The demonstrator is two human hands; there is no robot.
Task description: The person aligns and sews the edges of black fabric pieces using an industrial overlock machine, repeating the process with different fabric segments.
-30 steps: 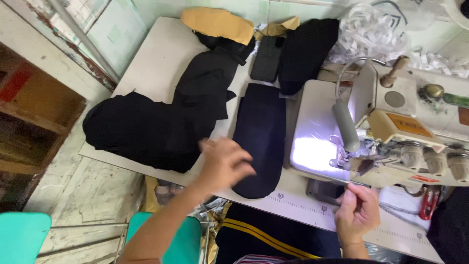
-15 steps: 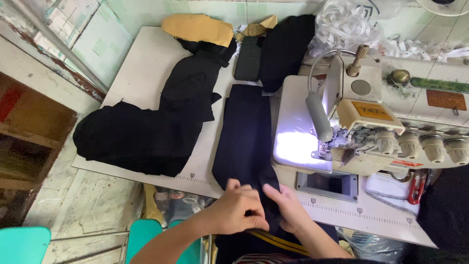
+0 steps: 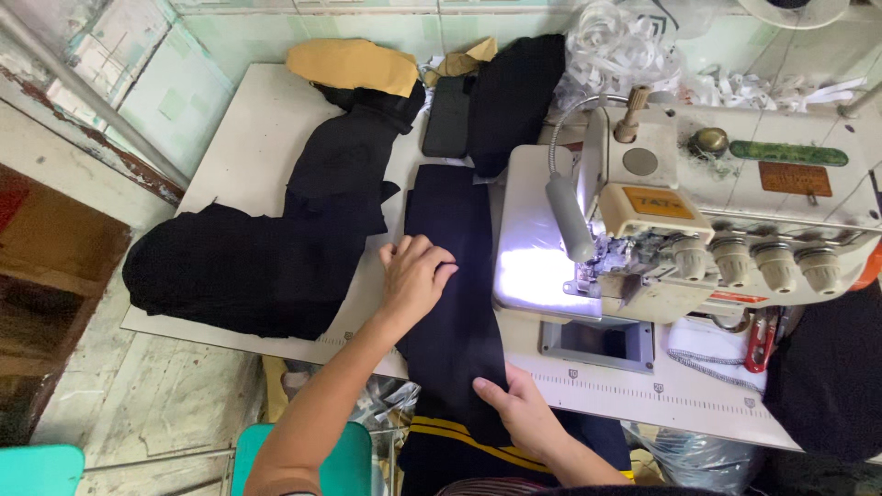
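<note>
Pressing dark fabric strip (image 3: 452, 276): left hand (image 3: 415, 274) atop, right hand (image 3: 522, 411) at edge.

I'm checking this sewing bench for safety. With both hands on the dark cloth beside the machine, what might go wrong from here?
1. The left hand and right hand flatten the dark cloth close to the lit needle area of the sewing machine; fingers might stray under it.
2. The cloth hangs over the table edge toward the lap, so it may slide off.
3. The phone lies among the black fabric pile and might get dragged along.
</note>
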